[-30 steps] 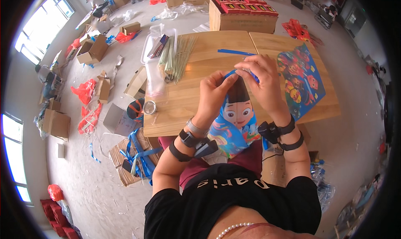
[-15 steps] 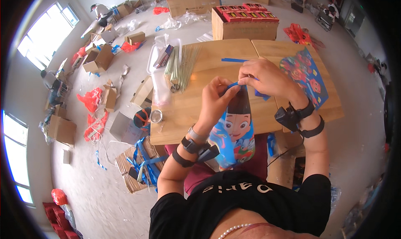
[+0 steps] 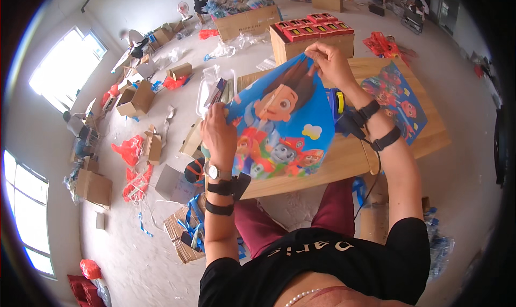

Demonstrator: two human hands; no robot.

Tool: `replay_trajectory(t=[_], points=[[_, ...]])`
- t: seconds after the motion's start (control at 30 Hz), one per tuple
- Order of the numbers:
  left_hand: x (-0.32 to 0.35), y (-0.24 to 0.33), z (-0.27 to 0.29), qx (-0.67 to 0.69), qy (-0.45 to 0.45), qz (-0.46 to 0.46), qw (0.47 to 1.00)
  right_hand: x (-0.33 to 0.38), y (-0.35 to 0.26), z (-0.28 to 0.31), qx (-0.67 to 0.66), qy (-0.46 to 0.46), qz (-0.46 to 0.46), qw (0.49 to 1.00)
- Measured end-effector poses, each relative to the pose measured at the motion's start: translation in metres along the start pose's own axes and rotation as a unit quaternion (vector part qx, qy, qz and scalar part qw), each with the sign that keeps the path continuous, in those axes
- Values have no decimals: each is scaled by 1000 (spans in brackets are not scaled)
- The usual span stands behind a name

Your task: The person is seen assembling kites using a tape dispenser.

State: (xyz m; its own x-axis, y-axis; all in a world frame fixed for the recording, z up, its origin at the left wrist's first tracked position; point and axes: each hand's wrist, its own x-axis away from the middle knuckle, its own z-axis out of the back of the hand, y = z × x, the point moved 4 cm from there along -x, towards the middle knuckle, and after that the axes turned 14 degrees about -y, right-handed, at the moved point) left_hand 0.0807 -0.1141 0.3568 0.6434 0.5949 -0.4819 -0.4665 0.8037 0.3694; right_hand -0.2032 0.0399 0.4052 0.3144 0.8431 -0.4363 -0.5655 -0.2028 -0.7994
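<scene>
A diamond-shaped blue kite point(image 3: 301, 111) with printed cartoon figures is spread out above the wooden table. My left hand point(image 3: 219, 135) pinches its left corner. Up at the top corner, my right hand point(image 3: 329, 64) grips the edge between thumb and fingers. A pale thin line, possibly a rod, crosses the printed boy's face. To the right, another printed blue sheet point(image 3: 400, 100) lies flat on the table point(image 3: 360, 154). Partly behind my right wrist is a blue and yellow object point(image 3: 337, 102). The kite hides much of the tabletop.
An open carton point(image 3: 317, 46) of red boxes stands beyond the table. A clear plastic tub point(image 3: 207, 89) sits at the table's left. Flattened cardboard point(image 3: 183, 237) with blue ribbon lies by my left leg. Cartons and red bags litter the floor; other people work farther off.
The kite, hanging narrow before my lap with both hands together at its top, is now raised and opened out. My left hand moved left, my right hand away from me.
</scene>
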Motion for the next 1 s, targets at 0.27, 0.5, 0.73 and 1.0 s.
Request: replay_trajectory(t=[0.27, 0.5, 0.73, 1.0], points=[[4, -6, 13, -125, 79, -21, 989, 13, 70, 31, -150, 116, 102, 977], [35, -7, -11, -137, 19, -68, 988, 77, 115, 39, -133, 174, 27, 975], [90, -27, -88, -128, -95, -122, 980, 166, 202, 24, -66, 171, -69, 981], [154, -77, -178, -97, -191, -103, 971, 255, 293, -28, -60, 144, -182, 971]])
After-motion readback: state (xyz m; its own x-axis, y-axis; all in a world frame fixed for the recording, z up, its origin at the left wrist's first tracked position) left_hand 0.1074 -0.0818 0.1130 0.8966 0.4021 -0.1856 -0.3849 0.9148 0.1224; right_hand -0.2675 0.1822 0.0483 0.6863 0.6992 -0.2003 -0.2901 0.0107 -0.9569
